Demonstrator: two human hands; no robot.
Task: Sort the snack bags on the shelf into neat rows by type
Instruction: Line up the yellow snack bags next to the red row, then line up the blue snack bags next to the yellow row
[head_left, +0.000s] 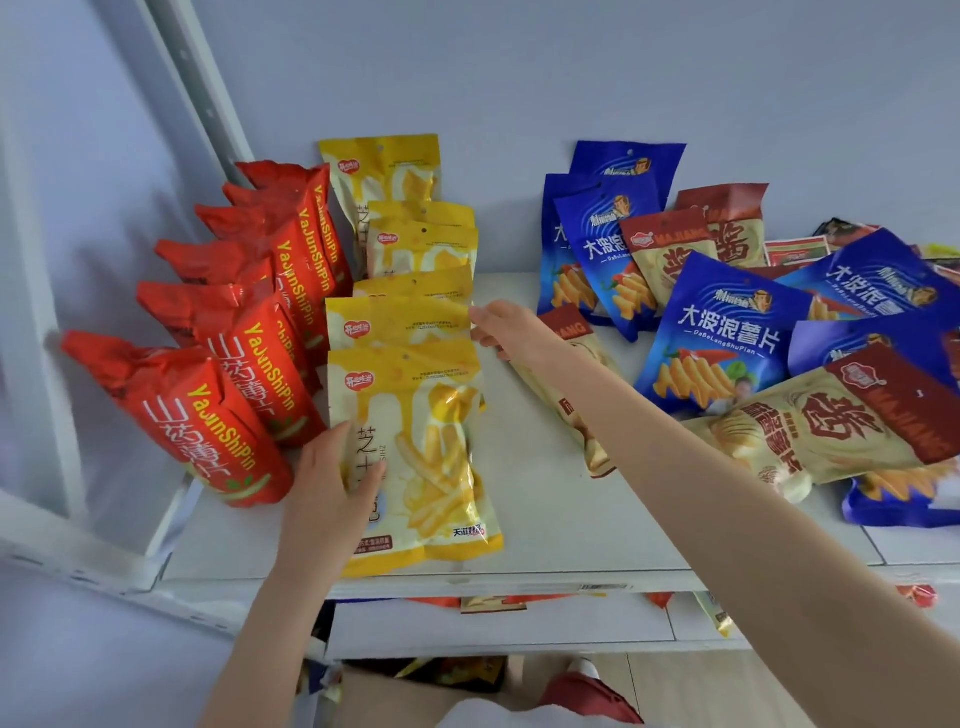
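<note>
Our left hand (332, 483) grips the front yellow bag (441, 467) at its 9 o'clock edge. Our right hand (506, 332) touches the second yellow bag (395, 325), can't tell if it's pinching. Red bags (249, 374) are lined up at 9 o'clock, and a messy blue-and-tan pile (727, 332) sits at 3 o'clock.

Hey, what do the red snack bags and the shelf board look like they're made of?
Red snack bags: probably glossy plastic film, going by the bright glare and crinkled, crimped tops. Shelf board: a hard, smooth, matte off-white sheet, perhaps painted metal or laminate; the look doesn't settle which.
</note>
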